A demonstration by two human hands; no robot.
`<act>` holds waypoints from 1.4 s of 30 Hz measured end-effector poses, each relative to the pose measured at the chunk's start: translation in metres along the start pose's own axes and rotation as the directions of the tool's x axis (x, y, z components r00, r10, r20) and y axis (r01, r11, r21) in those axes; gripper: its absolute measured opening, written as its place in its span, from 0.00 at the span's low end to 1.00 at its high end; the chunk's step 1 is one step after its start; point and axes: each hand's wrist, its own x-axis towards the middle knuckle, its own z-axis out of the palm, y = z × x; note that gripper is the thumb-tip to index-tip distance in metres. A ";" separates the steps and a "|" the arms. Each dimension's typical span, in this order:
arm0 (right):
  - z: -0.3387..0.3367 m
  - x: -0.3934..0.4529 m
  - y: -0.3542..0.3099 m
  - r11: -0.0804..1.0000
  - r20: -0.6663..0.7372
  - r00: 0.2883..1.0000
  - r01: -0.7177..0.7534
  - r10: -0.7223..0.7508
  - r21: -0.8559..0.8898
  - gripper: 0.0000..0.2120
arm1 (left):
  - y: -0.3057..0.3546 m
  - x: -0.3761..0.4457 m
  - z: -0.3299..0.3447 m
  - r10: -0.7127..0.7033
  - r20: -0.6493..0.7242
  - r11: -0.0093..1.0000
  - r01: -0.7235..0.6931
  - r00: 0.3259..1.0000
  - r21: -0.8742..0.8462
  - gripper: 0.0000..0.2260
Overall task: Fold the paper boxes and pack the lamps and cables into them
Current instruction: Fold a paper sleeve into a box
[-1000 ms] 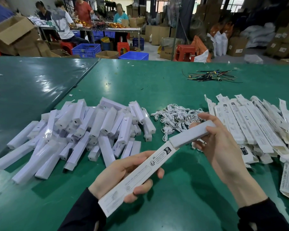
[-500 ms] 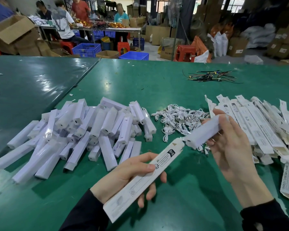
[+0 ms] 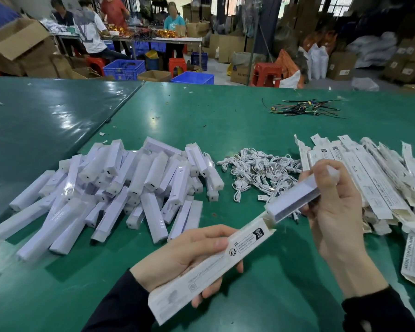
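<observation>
White lamp [image 3: 294, 202] tip apparently at open end of paper box [image 3: 209, 267].

Two hands in view: left hand [image 3: 185, 256] grips one folded box [image 3: 211, 271], right hand [image 3: 333, 207] holds one lamp [image 3: 292, 202] at its open end. On the table [image 3: 225, 121]: one pile of lamps [image 3: 120, 188] (dozens, too overlapped to count exactly), one heap of white cables [image 3: 256, 173], one stack of flat boxes [image 3: 374, 178], one bundle of dark wires [image 3: 304, 109]. Background: four people [image 3: 91, 32], three blue crates [image 3: 124, 69], several red stools [image 3: 265, 74].
</observation>
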 end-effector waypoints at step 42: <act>0.006 -0.006 0.022 0.986 0.380 0.923 0.008 0.055 -0.164 0.07 | 0.013 0.000 0.014 -0.036 -0.156 0.998 0.027 0.987 -0.060 0.35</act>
